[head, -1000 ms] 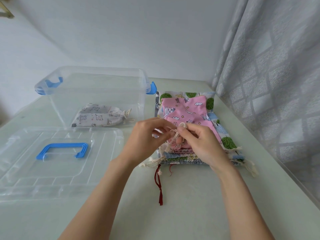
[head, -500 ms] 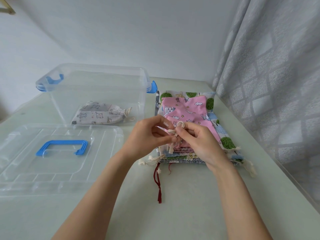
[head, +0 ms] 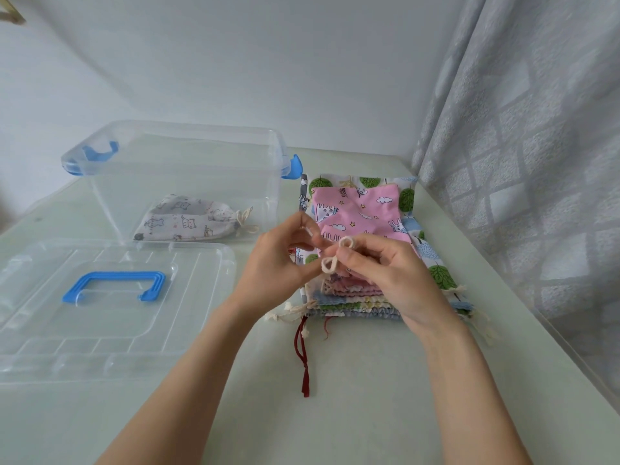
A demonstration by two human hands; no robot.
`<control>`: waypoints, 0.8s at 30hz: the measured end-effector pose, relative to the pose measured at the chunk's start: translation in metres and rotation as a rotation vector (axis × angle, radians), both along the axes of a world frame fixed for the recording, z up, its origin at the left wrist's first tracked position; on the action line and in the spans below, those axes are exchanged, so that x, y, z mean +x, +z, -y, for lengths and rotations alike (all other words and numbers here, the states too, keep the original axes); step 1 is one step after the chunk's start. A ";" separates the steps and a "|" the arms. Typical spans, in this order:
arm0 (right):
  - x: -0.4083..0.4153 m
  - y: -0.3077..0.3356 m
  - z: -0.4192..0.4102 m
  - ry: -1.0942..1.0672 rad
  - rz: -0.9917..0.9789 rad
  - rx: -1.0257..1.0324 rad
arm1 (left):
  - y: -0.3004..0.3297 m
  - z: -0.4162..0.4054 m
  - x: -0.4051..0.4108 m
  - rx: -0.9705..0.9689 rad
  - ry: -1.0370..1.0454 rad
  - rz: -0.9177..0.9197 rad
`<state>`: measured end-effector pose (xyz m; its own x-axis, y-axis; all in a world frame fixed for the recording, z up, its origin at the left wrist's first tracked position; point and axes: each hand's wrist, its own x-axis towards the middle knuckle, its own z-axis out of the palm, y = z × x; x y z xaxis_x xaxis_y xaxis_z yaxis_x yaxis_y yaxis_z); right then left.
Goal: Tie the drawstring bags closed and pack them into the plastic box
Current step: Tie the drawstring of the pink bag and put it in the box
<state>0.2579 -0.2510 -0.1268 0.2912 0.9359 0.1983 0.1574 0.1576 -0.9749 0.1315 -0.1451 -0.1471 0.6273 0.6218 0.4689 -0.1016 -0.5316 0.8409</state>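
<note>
A pink printed drawstring bag lies on top of a stack of flat cloth bags on the table. My left hand and my right hand meet over its gathered mouth, each pinching a loop of the cream drawstring. One loop stands above my right fingers, the other hangs between the hands. The clear plastic box with blue latches stands open at the back left. Inside it lies a grey cat-print bag, tied shut.
The box's clear lid with a blue handle lies flat at the front left. A dark red cord trails from the stack toward me. A grey curtain hangs along the table's right edge. A white wall is behind.
Both hands have lifted slightly and drawn the cream cord into two distinct loops. The bag's mouth stays gathered beneath them.
</note>
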 end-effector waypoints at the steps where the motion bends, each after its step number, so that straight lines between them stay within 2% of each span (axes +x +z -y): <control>1: 0.001 -0.001 0.000 0.016 0.007 0.003 | 0.000 -0.001 -0.001 -0.023 -0.005 0.012; 4: 0.001 0.001 0.002 0.009 0.017 0.022 | 0.001 -0.003 -0.003 -0.107 -0.049 0.029; 8: 0.006 -0.004 -0.001 -0.169 0.139 0.074 | 0.003 0.000 -0.001 -0.161 -0.114 -0.006; 12: 0.006 -0.010 -0.003 -0.388 0.533 0.180 | 0.004 0.001 0.001 -0.177 -0.116 -0.062; 15: 0.005 -0.017 -0.009 -0.432 0.898 0.282 | 0.001 -0.001 0.002 -0.182 -0.054 -0.089; 17: 0.003 -0.021 -0.012 -0.441 1.036 0.254 | -0.004 -0.002 0.004 -0.130 0.037 -0.104; 19: 0.000 -0.022 -0.013 -0.483 1.116 0.216 | -0.007 -0.001 0.005 -0.061 0.085 -0.108; 21: -0.001 -0.022 -0.013 -0.556 1.168 0.236 | -0.005 0.000 0.006 -0.052 0.041 -0.073; 24: 0.003 -0.018 -0.011 -0.603 1.070 0.311 | -0.001 0.001 0.004 -0.170 -0.095 -0.029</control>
<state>0.2606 -0.2403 -0.1451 0.2125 0.5826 0.7845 0.9679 -0.0151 -0.2509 0.1354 -0.1463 -0.1476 0.6984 0.6280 0.3433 -0.1187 -0.3714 0.9209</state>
